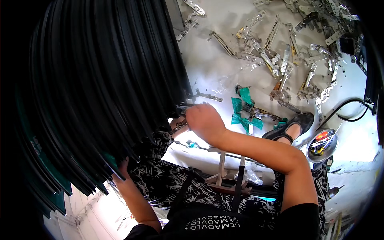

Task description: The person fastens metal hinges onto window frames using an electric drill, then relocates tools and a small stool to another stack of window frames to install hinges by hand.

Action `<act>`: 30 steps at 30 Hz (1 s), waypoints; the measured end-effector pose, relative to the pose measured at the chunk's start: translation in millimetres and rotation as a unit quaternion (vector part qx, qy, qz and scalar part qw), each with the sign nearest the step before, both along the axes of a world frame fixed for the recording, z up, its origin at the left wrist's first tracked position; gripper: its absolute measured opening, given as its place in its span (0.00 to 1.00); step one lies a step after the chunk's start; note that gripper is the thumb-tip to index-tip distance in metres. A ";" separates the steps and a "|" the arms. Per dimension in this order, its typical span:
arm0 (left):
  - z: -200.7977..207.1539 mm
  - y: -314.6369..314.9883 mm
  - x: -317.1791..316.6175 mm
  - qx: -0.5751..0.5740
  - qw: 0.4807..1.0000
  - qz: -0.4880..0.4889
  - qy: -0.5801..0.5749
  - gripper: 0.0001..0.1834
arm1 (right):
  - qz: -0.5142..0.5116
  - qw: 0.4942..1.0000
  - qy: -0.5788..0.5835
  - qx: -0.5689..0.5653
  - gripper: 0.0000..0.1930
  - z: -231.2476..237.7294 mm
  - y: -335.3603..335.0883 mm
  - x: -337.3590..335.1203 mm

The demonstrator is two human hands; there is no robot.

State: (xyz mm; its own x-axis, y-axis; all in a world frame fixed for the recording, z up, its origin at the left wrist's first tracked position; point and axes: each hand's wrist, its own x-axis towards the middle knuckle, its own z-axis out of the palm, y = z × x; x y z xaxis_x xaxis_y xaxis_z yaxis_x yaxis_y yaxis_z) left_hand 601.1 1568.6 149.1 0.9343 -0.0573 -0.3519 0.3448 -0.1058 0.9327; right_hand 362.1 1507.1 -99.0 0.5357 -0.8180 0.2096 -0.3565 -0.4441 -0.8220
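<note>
Head view: we note the right hand (205, 121) closed on a small metal bracket (185, 106) at the edge of the dark frame stack (100, 80). The left hand (122, 176) grips the stack's near underside. Green wrappers (242, 108) lie right; metal hinges (280, 48) far right.
</note>
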 end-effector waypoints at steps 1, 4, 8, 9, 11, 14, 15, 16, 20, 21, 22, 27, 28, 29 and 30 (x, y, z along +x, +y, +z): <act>2.3 1.3 -0.1 0.000 1.000 0.001 -0.003 0.30 | -0.040 0.996 -0.007 -0.080 0.07 9.4 -2.1 1.0; 1.3 -0.8 -4.0 0.000 1.000 -0.001 -0.001 0.30 | -0.026 0.984 -0.135 -0.117 0.05 33.9 -6.4 5.6; 3.8 -1.2 -3.4 0.000 1.000 -0.005 -0.002 0.30 | 0.047 0.983 -0.133 -0.115 0.04 28.2 -10.5 10.9; 3.8 -1.1 -2.6 -0.002 1.000 -0.006 -0.003 0.30 | 0.045 0.978 -0.169 -0.117 0.04 24.1 -10.5 8.6; 1.5 -1.8 -0.8 -0.004 1.000 -0.006 0.002 0.30 | 0.024 0.968 -0.218 -0.119 0.03 24.7 -17.9 -9.4; -1.0 -3.4 -2.4 -0.004 1.000 -0.007 0.004 0.30 | 0.034 0.975 -0.185 -0.120 0.07 17.6 -22.5 -44.2; -1.2 -3.0 -2.1 -0.005 1.000 -0.006 0.004 0.30 | 0.037 0.975 -0.185 -0.119 0.07 20.3 -23.2 -51.6; -0.5 -3.8 -1.3 -0.004 1.000 -0.006 0.005 0.30 | 0.057 0.984 -0.141 -0.089 0.12 23.8 -24.0 -58.7; 1.0 -2.5 2.2 0.000 1.000 -0.004 0.002 0.30 | -0.008 0.999 -0.030 0.021 0.23 25.4 -11.9 -47.6; 2.2 -0.3 3.1 0.001 1.000 -0.002 0.001 0.30 | -0.008 0.998 0.066 0.025 0.26 20.3 -12.5 -47.1; 4.3 -0.7 3.7 0.002 1.000 -0.002 -0.002 0.30 | -0.022 0.996 0.084 0.014 0.21 5.8 -12.8 -43.5; 2.0 -1.1 4.2 0.005 1.000 -0.004 0.000 0.31 | 0.093 0.989 0.073 0.084 0.09 -21.7 0.0 -25.7; 4.9 -0.1 4.2 0.005 1.000 -0.002 -0.004 0.31 | 0.037 0.999 0.003 0.015 0.06 -22.7 -0.1 -13.0; 2.8 -0.5 4.7 0.005 1.000 -0.004 -0.002 0.31 | 0.048 0.999 0.005 0.017 0.05 -24.1 -1.6 -1.9; 0.4 -1.6 4.7 0.004 1.000 -0.006 0.000 0.31 | 0.059 0.998 0.008 0.019 0.04 -25.3 -2.8 7.7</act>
